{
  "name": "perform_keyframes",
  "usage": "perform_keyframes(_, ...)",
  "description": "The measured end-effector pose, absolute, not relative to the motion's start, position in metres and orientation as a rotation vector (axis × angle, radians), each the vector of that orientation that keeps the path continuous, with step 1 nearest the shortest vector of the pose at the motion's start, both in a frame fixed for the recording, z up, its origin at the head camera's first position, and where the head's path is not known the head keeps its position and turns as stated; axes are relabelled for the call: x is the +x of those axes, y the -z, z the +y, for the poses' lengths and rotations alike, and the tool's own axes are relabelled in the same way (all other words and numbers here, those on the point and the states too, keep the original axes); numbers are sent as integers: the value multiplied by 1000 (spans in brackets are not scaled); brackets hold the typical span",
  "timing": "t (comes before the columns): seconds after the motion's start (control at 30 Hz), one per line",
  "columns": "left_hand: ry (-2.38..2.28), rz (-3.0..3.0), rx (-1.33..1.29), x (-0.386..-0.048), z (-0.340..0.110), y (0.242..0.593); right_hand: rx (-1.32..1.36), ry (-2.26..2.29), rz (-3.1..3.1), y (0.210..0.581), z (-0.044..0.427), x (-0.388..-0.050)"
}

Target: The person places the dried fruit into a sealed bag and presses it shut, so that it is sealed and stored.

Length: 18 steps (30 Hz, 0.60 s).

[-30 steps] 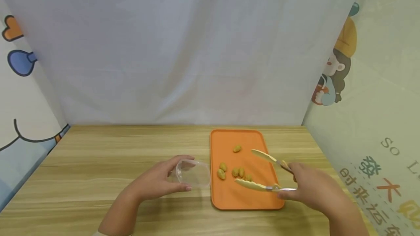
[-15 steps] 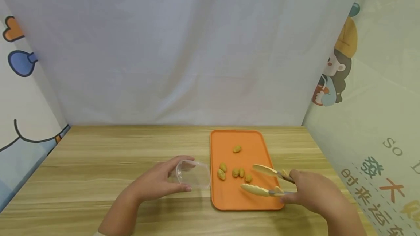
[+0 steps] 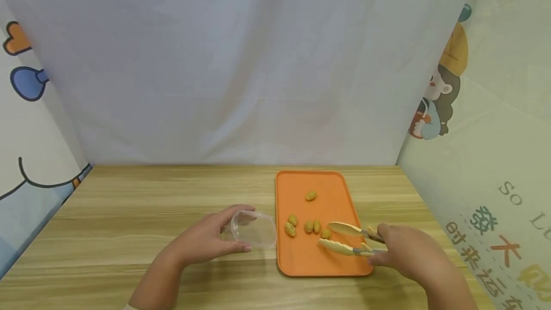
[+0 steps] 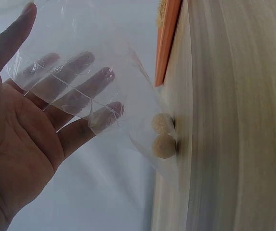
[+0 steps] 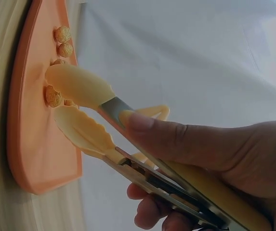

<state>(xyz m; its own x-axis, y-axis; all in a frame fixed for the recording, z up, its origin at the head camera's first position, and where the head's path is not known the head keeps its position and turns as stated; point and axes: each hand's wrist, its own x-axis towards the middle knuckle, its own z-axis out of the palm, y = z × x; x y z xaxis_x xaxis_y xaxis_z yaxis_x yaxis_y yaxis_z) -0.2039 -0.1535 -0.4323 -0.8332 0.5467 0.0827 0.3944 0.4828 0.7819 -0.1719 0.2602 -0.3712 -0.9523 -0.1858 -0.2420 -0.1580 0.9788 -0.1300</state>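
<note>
My left hand (image 3: 211, 236) spans a clear plastic container (image 3: 256, 228) on the table, thumb on the near side, fingers along the far side. The left wrist view shows its fingers nearly straight, some seen through the plastic. Two round tan balls (image 4: 164, 146) appear through the container wall there. In my right hand (image 3: 411, 255) is a pair of tongs (image 3: 342, 248) with cream tips and metal arms, held partly spread. The tips reach around a wrinkled walnut-like ball (image 5: 53, 96) on the orange tray (image 3: 327, 267); contact is unclear.
More wrinkled balls lie on the tray: one near its back (image 3: 311, 196), a pair at its left edge (image 3: 291, 228) and a pair mid-tray (image 3: 313, 226). The wooden table (image 3: 150, 190) meets a pale cloth (image 3: 236, 85) behind. A printed sheet (image 3: 495, 157) stands right.
The tongs have come in over the tray, with their tips drawn closer together around the right-hand ball. My left hand and the container have kept their place.
</note>
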Motion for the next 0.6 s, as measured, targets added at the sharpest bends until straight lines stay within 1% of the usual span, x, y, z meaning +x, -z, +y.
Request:
perform_keyframes(0.1, -1281, 2555, 792, -190, -147, 429, -294, 161, 2861, 370, 267, -167)
perform_keyframes(0.6, -1249, 2581, 767, -189, -147, 426, -328, 159, 2869, 370, 266, -165)
